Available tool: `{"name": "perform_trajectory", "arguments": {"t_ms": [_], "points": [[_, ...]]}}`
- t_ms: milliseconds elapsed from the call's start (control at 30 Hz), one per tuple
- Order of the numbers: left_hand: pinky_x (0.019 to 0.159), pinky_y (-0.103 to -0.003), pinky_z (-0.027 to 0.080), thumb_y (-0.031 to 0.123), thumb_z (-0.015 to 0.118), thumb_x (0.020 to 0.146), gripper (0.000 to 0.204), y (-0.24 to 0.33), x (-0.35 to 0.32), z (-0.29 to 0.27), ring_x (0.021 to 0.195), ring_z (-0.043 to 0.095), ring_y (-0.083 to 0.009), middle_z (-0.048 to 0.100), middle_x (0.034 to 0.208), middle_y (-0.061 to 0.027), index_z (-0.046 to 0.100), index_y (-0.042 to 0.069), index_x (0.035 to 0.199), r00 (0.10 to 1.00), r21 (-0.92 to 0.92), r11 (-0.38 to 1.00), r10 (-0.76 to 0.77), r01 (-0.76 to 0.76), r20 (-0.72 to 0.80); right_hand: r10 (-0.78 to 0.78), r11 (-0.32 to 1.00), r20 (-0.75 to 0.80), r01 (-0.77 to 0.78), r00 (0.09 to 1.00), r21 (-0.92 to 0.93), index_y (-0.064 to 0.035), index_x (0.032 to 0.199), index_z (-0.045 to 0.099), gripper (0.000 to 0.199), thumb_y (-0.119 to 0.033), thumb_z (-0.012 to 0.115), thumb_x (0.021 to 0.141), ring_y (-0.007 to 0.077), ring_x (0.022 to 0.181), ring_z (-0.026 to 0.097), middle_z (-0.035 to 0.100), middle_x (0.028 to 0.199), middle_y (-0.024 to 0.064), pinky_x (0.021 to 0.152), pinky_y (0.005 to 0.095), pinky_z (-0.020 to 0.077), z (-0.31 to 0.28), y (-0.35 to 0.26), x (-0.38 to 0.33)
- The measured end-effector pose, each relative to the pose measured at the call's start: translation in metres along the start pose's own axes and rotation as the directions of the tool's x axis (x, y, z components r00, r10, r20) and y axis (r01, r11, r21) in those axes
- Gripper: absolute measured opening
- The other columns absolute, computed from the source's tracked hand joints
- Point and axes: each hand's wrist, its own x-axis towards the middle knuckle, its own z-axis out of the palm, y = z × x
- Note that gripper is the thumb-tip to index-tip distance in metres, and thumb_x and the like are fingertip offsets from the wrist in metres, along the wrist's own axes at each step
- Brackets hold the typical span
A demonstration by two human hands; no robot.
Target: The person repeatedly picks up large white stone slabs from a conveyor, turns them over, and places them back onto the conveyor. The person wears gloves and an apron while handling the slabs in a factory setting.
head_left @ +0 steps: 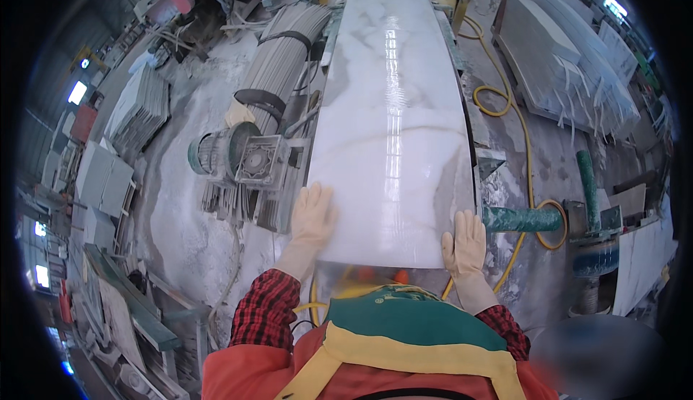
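A long polished slab of white stone (426,154) with grey veining stretches away in front of me, lying on a machine bed. My left hand (312,216), in a pale rubber glove, lies against the near left edge of the slab with its fingers stretched forward. On the opposite side my right hand (465,245), gloved the same way, rests flat at the near right corner, fingers extended and thumb along the edge. Neither hand is wrapped around the slab. Its near end comes close to my green and yellow apron (411,320).
An electric motor with gearbox (253,158) sits left of the bed, beside a strapped bundle of strips (285,61). A yellow hose (529,162) loops over the floor at right, near a green pipe (523,219). Stone slabs (567,57) are stacked at far right.
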Motion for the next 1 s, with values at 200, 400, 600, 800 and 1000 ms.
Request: {"name": "perform_trajectory", "arguments": {"t_ms": [200,400,600,800,1000], "points": [[0.12,-0.054,0.034,0.028,0.066,0.097,0.055,-0.014,0.028,0.009,0.14,0.044,-0.0498,0.051,0.154,-0.0234,0.055,0.011,0.148,0.998,0.028,0.998,0.059,-0.058,-0.015,-0.007,0.999,-0.037,0.008,0.999,0.032,0.0018,0.149,0.05,0.063,-0.034,0.059,0.098,0.0536,0.137,0.046,0.052,0.15,0.0286,0.119,0.0609,0.0301,-0.002,-0.002,-0.003],[0.12,-0.054,0.033,0.028,0.065,0.097,0.054,-0.019,0.061,0.015,0.14,0.045,-0.0483,0.051,0.155,-0.0217,0.056,0.012,0.148,0.997,0.022,0.997,0.07,-0.07,-0.035,0.001,1.0,-0.042,0.0,0.999,0.027,0.002,0.147,0.053,0.062,-0.032,0.062,0.097,0.0531,0.138,0.046,0.053,0.15,0.0285,0.118,0.0611,0.0314,-0.011,-0.007,-0.004],[0.117,-0.053,0.035,0.027,0.066,0.095,0.052,-0.035,0.11,0.03,0.138,0.047,-0.0439,0.053,0.151,-0.02,0.057,0.012,0.144,0.984,0.052,0.992,0.12,-0.114,-0.129,-0.018,0.999,-0.063,0.021,0.998,0.038,0.0015,0.147,0.053,0.061,-0.03,0.064,0.095,0.0532,0.137,0.047,0.054,0.148,0.0282,0.117,0.0618,0.0322,-0.009,-0.008,-0.008],[0.114,-0.052,0.038,0.027,0.068,0.091,0.053,-0.047,0.167,0.041,0.135,0.049,-0.0423,0.056,0.147,-0.0196,0.059,0.01,0.141,0.948,0.064,0.979,0.203,-0.193,-0.246,-0.017,1.0,-0.091,0.019,0.996,0.017,0.001,0.145,0.054,0.061,-0.029,0.067,0.093,0.0525,0.134,0.049,0.055,0.145,0.0275,0.114,0.0622,0.0356,-0.003,-0.009,-0.015],[0.118,-0.053,0.035,0.027,0.064,0.097,0.053,-0.062,0.206,0.044,0.141,0.046,-0.045,0.052,0.153,-0.0218,0.055,0.01,0.147,0.963,0.032,0.982,0.187,-0.184,-0.194,-0.01,0.999,-0.073,0.013,0.997,0.037,0.0011,0.141,0.056,0.063,-0.028,0.071,0.087,0.0534,0.13,0.05,0.057,0.142,0.0273,0.113,0.0623,0.0372,-0.014,-0.014,-0.012]]}}
